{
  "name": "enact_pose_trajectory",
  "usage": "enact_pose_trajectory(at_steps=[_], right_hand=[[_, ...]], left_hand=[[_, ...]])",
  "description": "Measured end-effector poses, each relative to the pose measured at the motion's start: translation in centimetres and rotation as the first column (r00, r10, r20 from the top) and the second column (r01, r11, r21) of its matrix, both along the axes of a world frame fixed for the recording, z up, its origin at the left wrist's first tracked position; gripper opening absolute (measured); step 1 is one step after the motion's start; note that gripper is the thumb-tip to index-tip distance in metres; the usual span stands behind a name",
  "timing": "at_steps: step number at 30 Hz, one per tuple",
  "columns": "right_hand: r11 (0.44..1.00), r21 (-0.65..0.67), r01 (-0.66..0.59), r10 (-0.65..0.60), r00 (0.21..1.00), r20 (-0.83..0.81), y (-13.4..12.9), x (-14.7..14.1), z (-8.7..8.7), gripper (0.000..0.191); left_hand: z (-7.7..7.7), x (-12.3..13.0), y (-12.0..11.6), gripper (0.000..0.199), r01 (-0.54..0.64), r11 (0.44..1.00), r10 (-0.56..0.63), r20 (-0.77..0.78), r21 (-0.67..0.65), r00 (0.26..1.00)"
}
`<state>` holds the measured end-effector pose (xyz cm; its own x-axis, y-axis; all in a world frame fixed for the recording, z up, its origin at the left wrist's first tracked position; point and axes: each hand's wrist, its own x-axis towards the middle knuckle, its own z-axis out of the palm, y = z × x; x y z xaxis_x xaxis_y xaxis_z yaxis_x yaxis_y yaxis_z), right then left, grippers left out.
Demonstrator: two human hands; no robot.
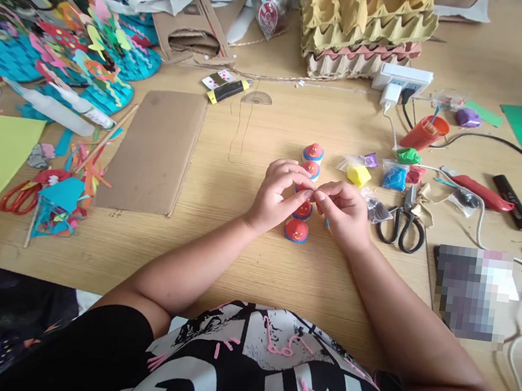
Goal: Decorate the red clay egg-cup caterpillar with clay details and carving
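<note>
Several small red figures with yellow faces and blue rims stand in a column at mid-table; the nearest red figure (296, 230) shows fully. Over the middle of that column, my left hand (280, 198) pinches with thumb and index finger, its other fingers curled. My right hand (342, 213) meets it from the right, thumb and index pressed together at the same spot. Whatever lies between the fingertips is too small to make out. Right of the hands are a yellow clay lump (358, 175), a blue clay packet (395, 176) and black-handled scissors (405, 223).
A cardboard sheet (152, 150) lies left, beside paper scraps and red-handled scissors (20, 196). Egg trays (357, 30) and a power strip (406, 79) stand at the back. A red cup (423, 133) and white cable are right. Another person's arm shows at the left edge.
</note>
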<state>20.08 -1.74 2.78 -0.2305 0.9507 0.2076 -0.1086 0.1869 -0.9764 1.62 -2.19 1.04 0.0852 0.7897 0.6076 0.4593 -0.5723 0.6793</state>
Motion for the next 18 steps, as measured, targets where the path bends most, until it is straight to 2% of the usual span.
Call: enact_pose_trajectory(at_steps=[6,10,12,14,18], right_hand=[[1.0,-0.017,-0.025,0.025,1.0,0.015,0.2,0.2,-0.2,0.046],[0.999,-0.024,-0.038,0.036,0.997,-0.073,0.6,0.4,-0.6,0.038],[0.998,-0.024,-0.065,0.063,0.994,-0.086,0.6,0.4,-0.8,0.042],[0.996,-0.027,-0.081,0.079,0.994,-0.073,0.6,0.4,-1.0,0.044],[0.999,0.008,-0.032,0.032,0.999,-0.002,0.3,0.3,-1.0,0.031]], left_hand=[[0.1,-0.1,0.0,0.032,0.015,1.0,-0.015,0.038,-0.017,0.999],[0.1,-0.1,0.0,0.035,-0.005,1.0,0.006,0.039,-0.021,0.999],[0.1,-0.1,0.0,0.032,-0.001,1.0,0.001,0.057,-0.002,0.998],[0.1,-0.1,0.1,0.028,0.016,1.0,-0.017,0.076,0.014,0.997],[0.0,-0.1,0.1,0.029,0.032,0.999,-0.033,0.075,0.01,0.997]])
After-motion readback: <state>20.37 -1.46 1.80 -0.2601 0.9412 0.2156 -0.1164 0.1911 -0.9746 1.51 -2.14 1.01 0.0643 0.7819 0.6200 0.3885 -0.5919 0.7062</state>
